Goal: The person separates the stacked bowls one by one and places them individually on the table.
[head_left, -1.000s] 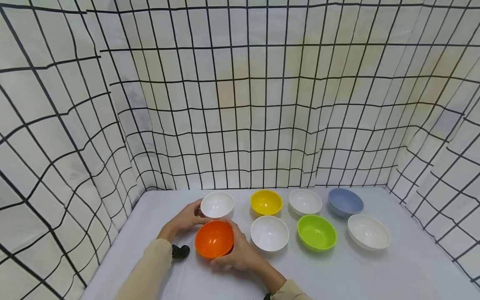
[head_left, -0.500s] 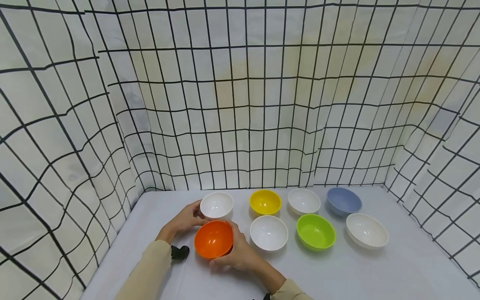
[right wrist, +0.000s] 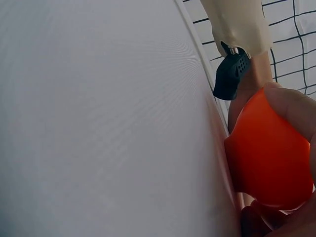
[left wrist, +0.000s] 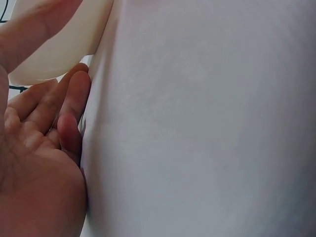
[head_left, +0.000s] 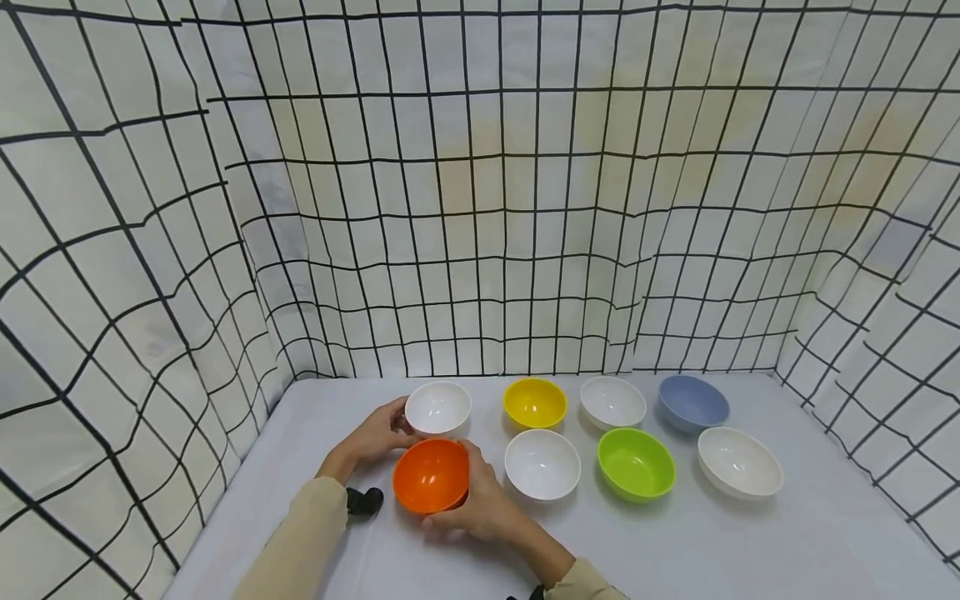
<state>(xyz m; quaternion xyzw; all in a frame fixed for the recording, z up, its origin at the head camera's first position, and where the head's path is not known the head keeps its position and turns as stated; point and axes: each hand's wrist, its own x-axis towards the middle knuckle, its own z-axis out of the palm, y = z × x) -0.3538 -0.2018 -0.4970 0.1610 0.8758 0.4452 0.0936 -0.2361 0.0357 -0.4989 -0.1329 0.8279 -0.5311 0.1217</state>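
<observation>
At the left end of the back row, my left hand [head_left: 377, 439] holds a white bowl [head_left: 438, 408], its fingers at the bowl's left side and its thumb along the front. That bowl's underside [left wrist: 59, 49] shows between thumb and fingers in the left wrist view. My right hand [head_left: 486, 500] grips an orange bowl [head_left: 431, 475] from the right, thumb at the near side and fingers behind. In the right wrist view the orange bowl's outer wall [right wrist: 271, 153] shows close to the cloth. Both bowls stand upright, the orange one directly in front of the white one.
To the right stand a yellow bowl [head_left: 535, 403], a second white bowl [head_left: 612, 402] and a blue bowl [head_left: 693, 403] behind. In front of these are another white bowl [head_left: 542, 464], a green bowl [head_left: 636, 464] and an off-white bowl [head_left: 739, 462]. Black-gridded white walls [head_left: 495, 208] enclose the white table [head_left: 675, 550].
The head view shifts slightly. Both hands stay at their bowls, and no bowl visibly moves on the table.
</observation>
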